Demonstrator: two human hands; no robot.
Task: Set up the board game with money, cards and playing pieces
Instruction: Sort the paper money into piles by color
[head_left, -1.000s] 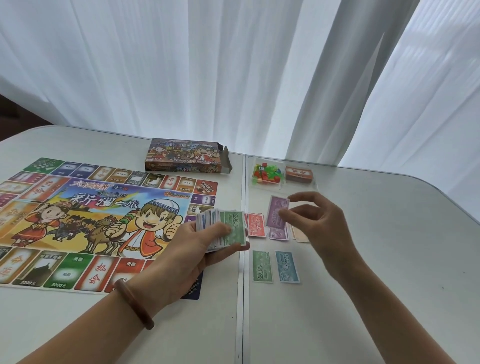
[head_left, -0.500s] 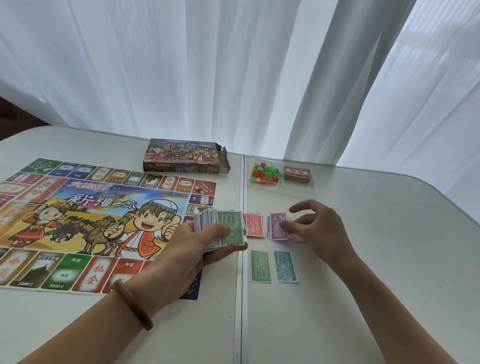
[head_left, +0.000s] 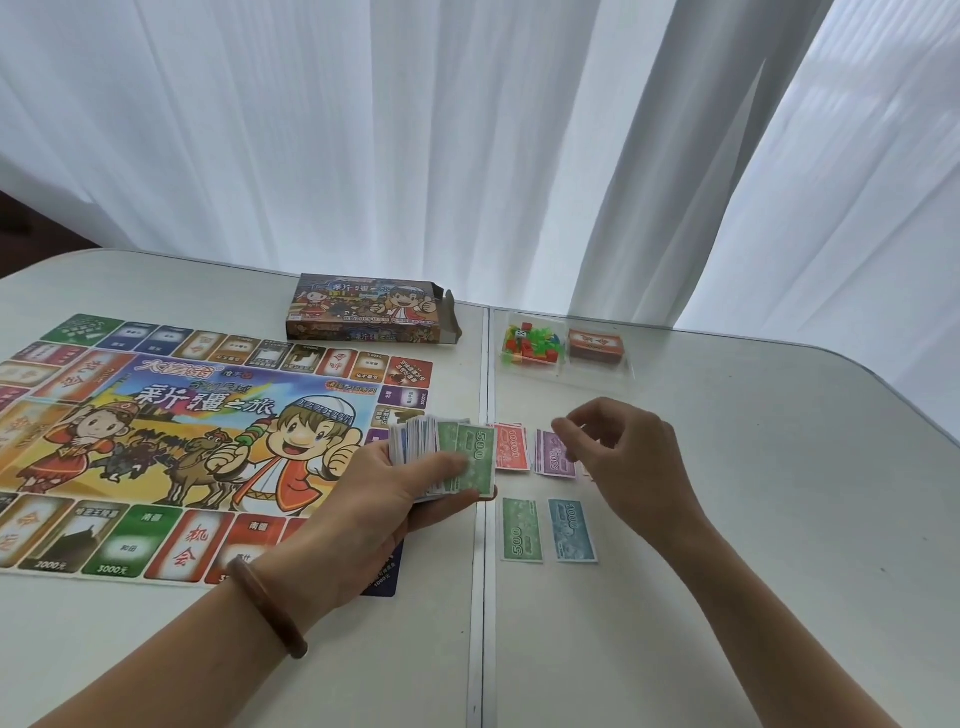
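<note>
Game board (head_left: 156, 441) is lying flat at the surface's (head_left: 753, 519) left edge. My left grip (head_left: 374, 499) is clamping the unsorted money stack (head_left: 475, 465) mid-surface. My right grip (head_left: 623, 452), loosely curled and empty, is hovering over the purple notes (head_left: 553, 457). Playing pieces (head_left: 530, 343) and card deck (head_left: 595, 345), by the far edge, are awaiting placement.

One head-worn wide-angle view — it looks forward and down across the table (head_left: 805, 467), close over it, facing the curtain (head_left: 363, 130).

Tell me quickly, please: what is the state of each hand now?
Left hand: holding the stack of notes.
Right hand: open, fingers loosely curled, holding nothing, by the purple notes.
</note>
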